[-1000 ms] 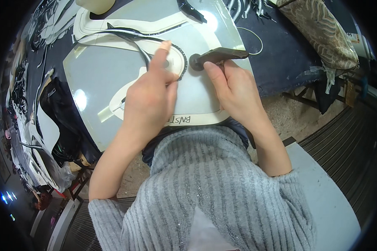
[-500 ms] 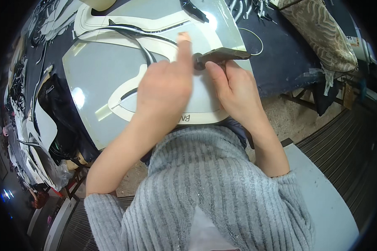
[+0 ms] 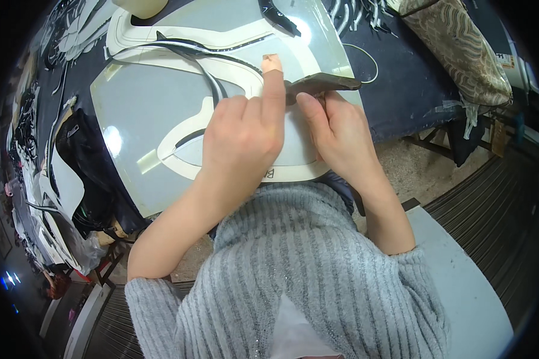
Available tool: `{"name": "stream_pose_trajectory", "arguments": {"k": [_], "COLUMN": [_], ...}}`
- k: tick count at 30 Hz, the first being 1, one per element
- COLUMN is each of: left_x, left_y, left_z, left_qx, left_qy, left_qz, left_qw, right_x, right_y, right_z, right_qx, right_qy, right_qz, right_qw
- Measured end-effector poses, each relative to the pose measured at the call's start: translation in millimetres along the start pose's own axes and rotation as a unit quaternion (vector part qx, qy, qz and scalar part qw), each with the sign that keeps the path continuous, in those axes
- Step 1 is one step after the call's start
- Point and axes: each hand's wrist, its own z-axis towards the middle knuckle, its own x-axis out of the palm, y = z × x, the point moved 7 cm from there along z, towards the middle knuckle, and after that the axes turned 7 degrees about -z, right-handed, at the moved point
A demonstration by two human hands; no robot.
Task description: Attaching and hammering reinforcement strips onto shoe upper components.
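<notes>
A hammer with a dark metal head (image 3: pixel 323 82) is gripped in my right hand (image 3: pixel 341 128), its head lying crosswise above a grey board (image 3: pixel 126 99). Close against the hammer's left end is my left hand (image 3: pixel 239 128), index finger stretched forward with a tan wrap on its tip. The other left fingers curl downward, and the thumb is hidden. Beneath my hands lies a cream cut-out pattern piece (image 3: pixel 176 152) with curved openings. Narrow black-and-white strips (image 3: pixel 188 48) run across it towards my left index finger; whether that finger touches them is unclear.
A black curved piece (image 3: pixel 278 17) lies at the board's far edge. Beside the board, a dark cloth-covered table carries a patterned cushion-like bundle (image 3: pixel 455 45) and a thin pale loop (image 3: pixel 371 63). A black bag (image 3: pixel 81 161) and heaped strips are at left.
My left hand has shifted slightly right and nearer to me, its index finger now sharper in view. The hammer head has tilted and dropped a little in my right hand.
</notes>
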Motion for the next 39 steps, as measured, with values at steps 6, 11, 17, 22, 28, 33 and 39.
{"name": "stream_pose_trajectory", "arguments": {"k": [6, 11, 17, 22, 28, 33, 39], "left_x": [5.0, 2.1, 3.2, -9.4, -5.6, -13.7, -7.2], "left_y": [33.5, 35.8, 31.6, 42.5, 32.3, 17.7, 17.0], "left_z": [-23.3, -29.7, -32.4, -49.4, -61.0, -61.0, -64.7], "left_qx": [-0.156, -0.159, -0.064, -0.133, -0.097, -0.009, -0.003], "left_qy": [-0.055, -0.074, -0.085, -0.103, -0.113, -0.118, -0.117], "left_qz": [-0.236, -0.303, -0.275, -0.324, -0.284, -0.144, -0.144], "left_qw": [0.958, 0.937, 0.955, 0.931, 0.947, 0.983, 0.983], "right_x": [1.1, -0.4, 1.7, -7.4, -22.3, -16.6, -1.1], "right_y": [-3.4, -2.9, -0.9, -2.7, 34.8, 80.5, 75.6], "right_z": [0.3, 0.7, 2.6, -0.6, 13.9, 15.5, 10.9], "right_qx": [0.005, -0.002, 0.005, 0.015, -0.111, -0.229, -0.281], "right_qy": [0.002, -0.001, 0.020, 0.064, 0.094, 0.080, 0.130], "right_qz": [0.011, 0.005, 0.003, 0.012, -0.170, -0.229, -0.326], "right_qw": [1.000, 1.000, 1.000, 0.998, 0.975, 0.943, 0.894]}}
